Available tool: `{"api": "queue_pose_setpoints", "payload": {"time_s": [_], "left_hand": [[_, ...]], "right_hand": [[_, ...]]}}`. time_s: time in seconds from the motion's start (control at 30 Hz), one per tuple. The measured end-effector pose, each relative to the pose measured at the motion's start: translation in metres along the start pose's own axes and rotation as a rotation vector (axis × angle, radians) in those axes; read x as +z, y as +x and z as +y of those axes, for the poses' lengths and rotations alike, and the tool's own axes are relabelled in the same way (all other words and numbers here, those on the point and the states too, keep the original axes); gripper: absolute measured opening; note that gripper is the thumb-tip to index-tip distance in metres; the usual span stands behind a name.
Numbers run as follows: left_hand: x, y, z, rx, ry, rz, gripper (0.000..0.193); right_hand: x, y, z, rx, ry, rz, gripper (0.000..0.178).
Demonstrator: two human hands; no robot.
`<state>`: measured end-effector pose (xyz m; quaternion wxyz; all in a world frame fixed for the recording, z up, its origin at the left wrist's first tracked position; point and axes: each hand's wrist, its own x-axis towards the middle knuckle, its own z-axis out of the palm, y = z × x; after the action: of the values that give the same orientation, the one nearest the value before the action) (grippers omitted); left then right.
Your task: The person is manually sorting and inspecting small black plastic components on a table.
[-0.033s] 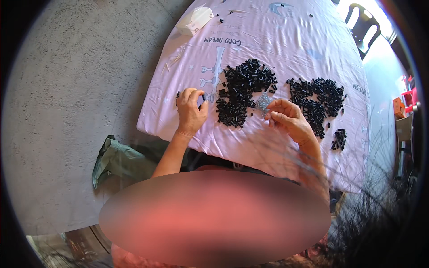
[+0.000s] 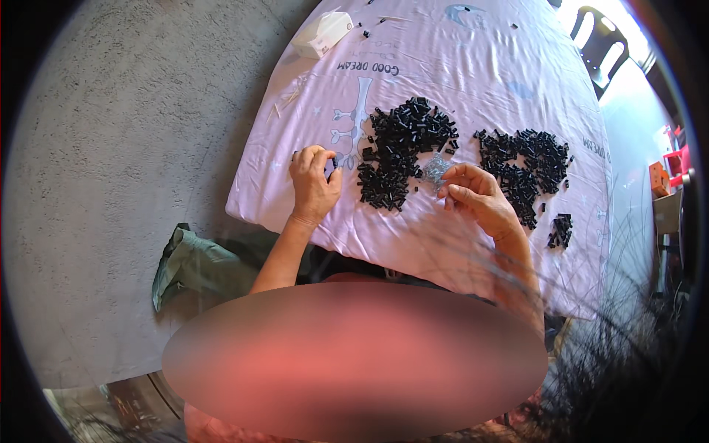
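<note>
On the pink printed cloth, my left hand (image 2: 315,193) is curled, with fingers and thumb bent round a small black piece (image 2: 334,162) that shows only in part between them. More dark bits show at the far side of its fingers. My right hand (image 2: 480,199) has thumb and forefinger pinched together beside a small heap of silvery bits (image 2: 434,169); whatever sits between those fingertips is too small to make out. Left of the silvery heap spreads a large pile of short black tube-like pieces (image 2: 399,144). A second black pile (image 2: 528,166) lies beyond my right hand.
A small group of black pieces (image 2: 561,231) lies at the right. Toward the far left edge stands a white box (image 2: 323,35), with thin pale sticks (image 2: 288,101) nearer me. Green fabric (image 2: 203,266) hangs below the cloth-covered surface (image 2: 413,240). A dark chair (image 2: 600,48) stands far right.
My left hand has shifted very slightly; my right hand and the piles look the same.
</note>
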<state>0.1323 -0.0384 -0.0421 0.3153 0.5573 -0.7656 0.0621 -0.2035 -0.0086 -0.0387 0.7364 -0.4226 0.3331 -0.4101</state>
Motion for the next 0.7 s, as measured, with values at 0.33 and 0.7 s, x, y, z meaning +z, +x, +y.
{"api": "queue_pose_setpoints", "payload": {"time_s": [0.33,0.7], "left_hand": [[0.006,0.002,-0.019,-0.024,0.13,0.065,0.029],[0.034,0.03,0.027,-0.063,-0.341,-0.167,0.022]], "right_hand": [[-0.001,0.0,0.0,-0.002,-0.012,0.004,0.022],[-0.004,0.002,0.001,-0.005,-0.03,0.016,0.022]]}}
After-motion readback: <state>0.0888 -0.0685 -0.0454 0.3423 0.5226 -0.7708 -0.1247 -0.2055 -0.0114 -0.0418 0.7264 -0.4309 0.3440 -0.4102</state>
